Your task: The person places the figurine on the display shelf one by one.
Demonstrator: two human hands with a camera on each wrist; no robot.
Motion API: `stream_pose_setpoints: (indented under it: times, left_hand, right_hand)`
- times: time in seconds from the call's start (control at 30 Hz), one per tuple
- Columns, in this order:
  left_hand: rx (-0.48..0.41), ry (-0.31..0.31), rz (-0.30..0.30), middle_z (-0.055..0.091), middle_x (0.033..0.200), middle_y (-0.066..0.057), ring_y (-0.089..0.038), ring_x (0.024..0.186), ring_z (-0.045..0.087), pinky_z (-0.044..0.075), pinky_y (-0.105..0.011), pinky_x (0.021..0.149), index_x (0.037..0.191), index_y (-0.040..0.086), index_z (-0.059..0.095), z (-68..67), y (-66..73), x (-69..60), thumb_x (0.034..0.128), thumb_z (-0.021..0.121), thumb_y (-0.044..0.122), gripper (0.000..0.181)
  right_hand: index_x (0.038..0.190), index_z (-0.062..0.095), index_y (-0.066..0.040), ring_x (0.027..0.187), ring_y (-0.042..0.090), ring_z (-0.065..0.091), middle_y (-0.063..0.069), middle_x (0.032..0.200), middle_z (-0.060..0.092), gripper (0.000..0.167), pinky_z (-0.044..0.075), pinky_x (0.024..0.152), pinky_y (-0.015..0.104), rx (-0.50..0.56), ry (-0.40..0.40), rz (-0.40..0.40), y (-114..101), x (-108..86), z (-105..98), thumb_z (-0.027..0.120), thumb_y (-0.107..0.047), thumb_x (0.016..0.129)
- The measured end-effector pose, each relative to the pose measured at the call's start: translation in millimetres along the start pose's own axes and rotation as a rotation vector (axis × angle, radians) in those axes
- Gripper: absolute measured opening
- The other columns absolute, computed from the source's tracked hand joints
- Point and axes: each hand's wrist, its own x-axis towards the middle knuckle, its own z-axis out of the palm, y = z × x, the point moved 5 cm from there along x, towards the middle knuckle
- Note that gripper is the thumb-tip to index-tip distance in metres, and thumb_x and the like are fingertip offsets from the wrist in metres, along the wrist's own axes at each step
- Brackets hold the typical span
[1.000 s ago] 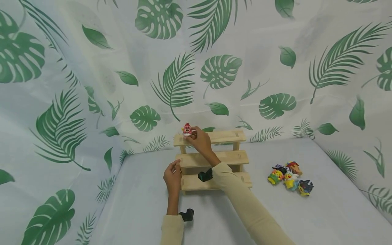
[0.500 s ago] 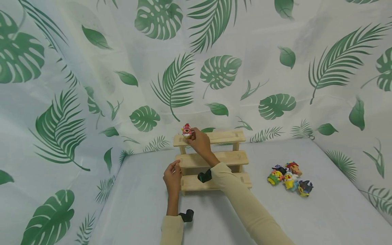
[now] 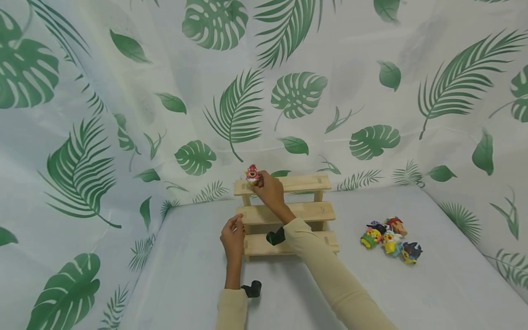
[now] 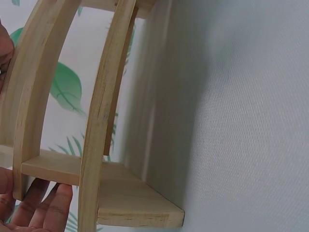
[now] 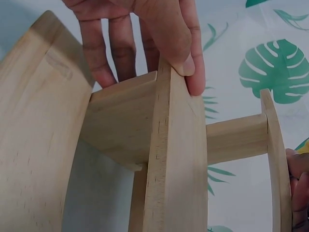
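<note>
A three-tier wooden display stand [image 3: 299,211] stands on the white cloth. My right hand [image 3: 270,191] pinches a small red-and-pink toy figurine [image 3: 252,175] upright at the left end of the top tier; whether its base touches the board I cannot tell. At the left end of the middle tier is my left hand [image 3: 233,238]. In the right wrist view the left hand [image 5: 166,29] grips that board, thumb on its face, other fingers beside the side support. Only a bit of the right hand [image 5: 300,191] shows there, at the right edge.
A cluster of several colourful toy figurines [image 3: 389,240] lies on the cloth [image 3: 412,298] to the right of the stand. A leaf-print sheet [image 3: 330,59] hangs behind and along the sides. Black wrist mounts [image 3: 252,289] stick out from both sleeves.
The figurine in my right hand has tilted slightly, and more of its yellow lower part shows. Both hands keep their places at the stand.
</note>
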Motion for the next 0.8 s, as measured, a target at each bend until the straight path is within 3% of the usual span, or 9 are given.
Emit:
stream_pose_setpoints:
  times: [0.33, 0.6, 0.8]
  left_hand:
    - [0.016, -0.006, -0.022, 0.074, 0.089, -0.012, -0.034, 0.076, 0.068, 0.052, -0.02, 0.056, 0.11, 0.013, 0.073, -0.6, -2.4, -2.4, 0.0995, 0.057, 0.02, 0.02]
    - [0.013, -0.009, -0.019, 0.073, 0.088, -0.011, -0.028, 0.076, 0.068, 0.056, -0.026, 0.061, 0.11, 0.015, 0.073, -0.6, -1.1, -1.9, 0.0995, 0.057, 0.02, 0.02]
    - [0.006, -0.011, -0.015, 0.072, 0.085, -0.012, -0.034, 0.075, 0.066, 0.053, -0.022, 0.058, 0.11, 0.014, 0.073, -0.6, -2.7, 0.0, 0.0992, 0.057, 0.02, 0.02]
  right_hand:
    - [0.116, 0.065, -0.004, 0.074, 0.02, 0.068, 0.007, 0.085, 0.072, 0.042, 0.053, 0.069, 0.038, 0.0, 0.003, 0.006, 4.6, -0.5, 3.4, 0.081, -0.018, 0.08]
    - [0.116, 0.066, -0.003, 0.073, 0.021, 0.068, 0.008, 0.084, 0.073, 0.042, 0.053, 0.068, 0.04, 0.012, 0.019, -0.011, 3.4, -0.2, 1.8, 0.082, -0.017, 0.079]
    - [0.117, 0.065, -0.002, 0.074, 0.022, 0.068, 0.009, 0.085, 0.073, 0.043, 0.054, 0.068, 0.04, 0.019, 0.012, -0.008, 0.4, -0.7, -0.2, 0.081, -0.016, 0.08]
